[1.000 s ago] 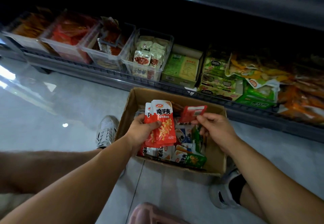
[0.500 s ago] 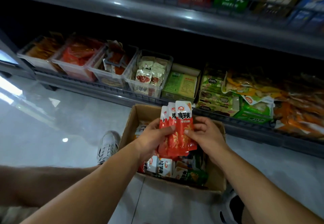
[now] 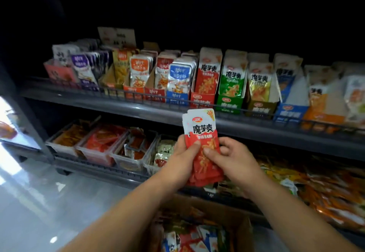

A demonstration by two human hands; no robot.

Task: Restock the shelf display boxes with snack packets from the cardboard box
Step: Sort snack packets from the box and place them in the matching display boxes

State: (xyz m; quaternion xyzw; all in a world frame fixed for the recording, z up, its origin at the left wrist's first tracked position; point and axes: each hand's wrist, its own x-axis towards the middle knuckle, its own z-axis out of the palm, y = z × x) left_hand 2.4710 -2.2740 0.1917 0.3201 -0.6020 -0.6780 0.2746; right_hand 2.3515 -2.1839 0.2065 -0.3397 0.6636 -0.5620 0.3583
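Under the upper shelf, the left hand and the right hand both grip red packets, upright. Red display box stands at 12 o'clock from them, cardboard box at 6 o'clock.

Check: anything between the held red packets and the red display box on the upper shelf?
Nothing visible. Left hand and right hand hold the red packets below the red display box; the wire rail crosses only its base.

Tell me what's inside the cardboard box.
Loose snack packets, red, white and blue, lie in the cardboard box. The left forearm covers its left part, and the frame's edge cuts off the rest.
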